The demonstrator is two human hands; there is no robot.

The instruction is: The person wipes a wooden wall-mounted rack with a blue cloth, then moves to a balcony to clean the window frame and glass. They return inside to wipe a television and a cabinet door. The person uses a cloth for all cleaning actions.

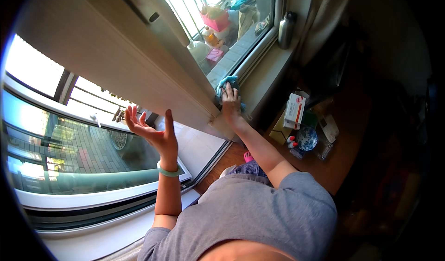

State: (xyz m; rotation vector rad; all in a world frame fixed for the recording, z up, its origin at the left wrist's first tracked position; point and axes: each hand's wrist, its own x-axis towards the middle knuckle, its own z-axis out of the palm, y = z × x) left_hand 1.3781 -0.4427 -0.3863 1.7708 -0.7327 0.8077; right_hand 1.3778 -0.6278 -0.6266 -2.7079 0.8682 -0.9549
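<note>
My right hand (232, 102) presses a blue cloth (227, 83) against the lower corner of a window frame (255, 57), where the frame meets the sill (266, 76). Part of the cloth is hidden beneath my fingers. Raised on the other side of a wall edge (146, 69), my left hand (153, 130) holds nothing, its fingers spread and the palm turned up. A pale green bangle (168, 170) circles the left wrist. Behind that hand stands a glazed door panel (87, 153) in a white frame.
A metal bottle (286, 31) stands at the sill's far end. On the wooden table (340, 163) at right lie a white box (294, 109), a blue-patterned round item (307, 138) and small red-capped bottles (291, 142). Beyond the glass sits a pink basket (216, 19).
</note>
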